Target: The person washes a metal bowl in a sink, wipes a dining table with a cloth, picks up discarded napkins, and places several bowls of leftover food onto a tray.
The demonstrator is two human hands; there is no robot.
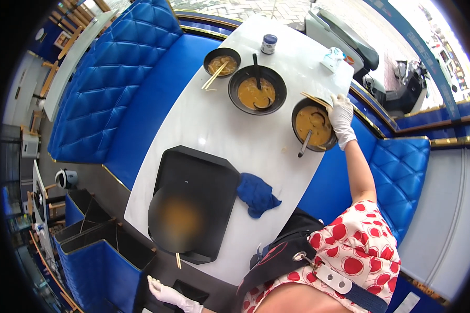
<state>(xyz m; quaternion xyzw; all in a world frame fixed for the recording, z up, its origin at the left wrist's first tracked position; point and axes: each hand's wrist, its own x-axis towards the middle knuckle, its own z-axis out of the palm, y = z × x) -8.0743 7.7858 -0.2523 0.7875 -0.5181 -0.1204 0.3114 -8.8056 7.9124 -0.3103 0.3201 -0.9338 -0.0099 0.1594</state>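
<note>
My right hand (341,119), in a white glove, grips the right rim of a black bowl (296,135) at the table's right edge. Orange-brown soup, a spoon (305,144) and wooden chopsticks (315,98) are in or on that bowl, the chopsticks' ends reaching the gloved fingers. Low at the left, past the table's near edge, my gloved left hand (168,293) is held up with nothing in it. Closest to it is a black tray (215,187) bearing a blurred round dark bowl (160,231). Chopsticks (178,261) stick out beneath that bowl.
A large soup bowl (235,96) with a black ladle (257,70) and a smaller bowl (237,58) with chopsticks stand farther up the white table (203,129). Also on it are a blue cloth (256,195), a lidded jar (269,45) and a tissue pack (333,59). Blue benches (152,94) flank it.
</note>
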